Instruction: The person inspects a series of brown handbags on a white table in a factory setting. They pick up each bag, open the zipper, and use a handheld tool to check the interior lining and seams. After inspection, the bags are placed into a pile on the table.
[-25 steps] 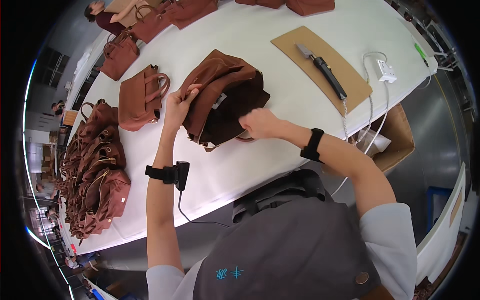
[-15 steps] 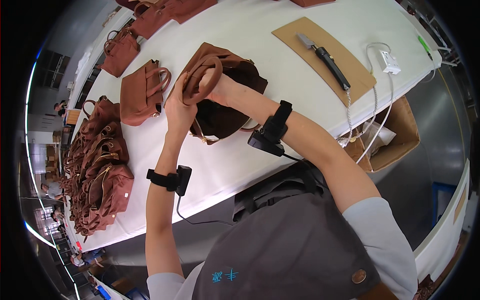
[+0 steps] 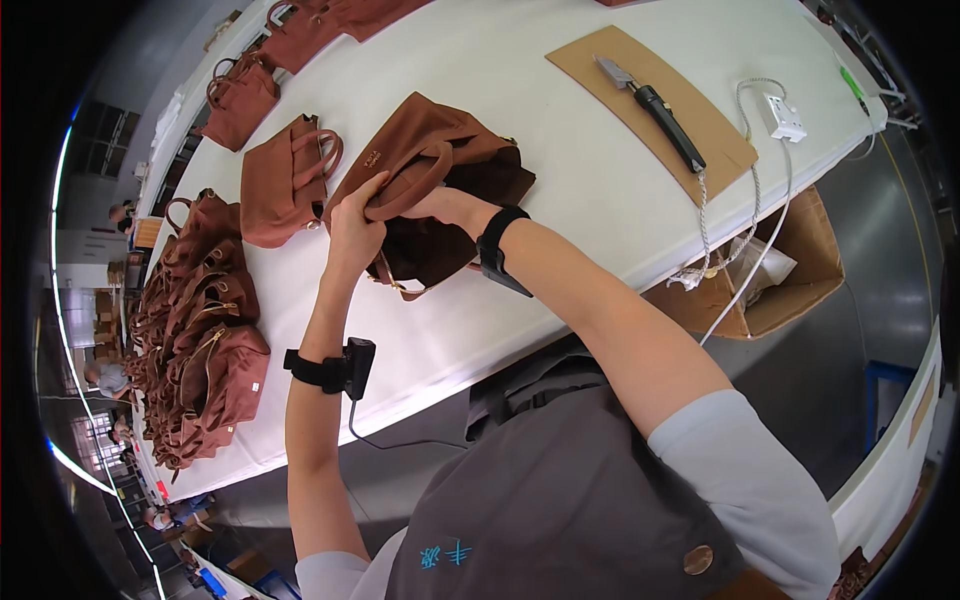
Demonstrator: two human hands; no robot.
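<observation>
A brown handbag (image 3: 425, 125) lies tilted on the white table, its dark mouth toward me and gold-coloured metal fittings at the rim. My left hand (image 3: 356, 232) is closed on the bag's near left edge, thumb beside the base of the rounded handle (image 3: 428, 183). Behind that handle, my right hand (image 3: 445, 206) reaches into the bag's mouth. Its fingers are hidden by the handle and the bag wall. Just left of the bag sits a smaller-looking brown handbag (image 3: 285, 190), apart from my hands.
A heap of brown bags (image 3: 200, 330) covers the table's left end. At right, a black-handled tool with a metal blade (image 3: 668, 125) rests on a cardboard sheet (image 3: 590, 60). Cords run from a white power strip (image 3: 783, 117) past an open cardboard box (image 3: 800, 290) below the edge.
The handbag has turned so more of its outer face shows, and its handle leans right. My right forearm has swung left and its wrist has rolled. My left hand has lowered slightly.
</observation>
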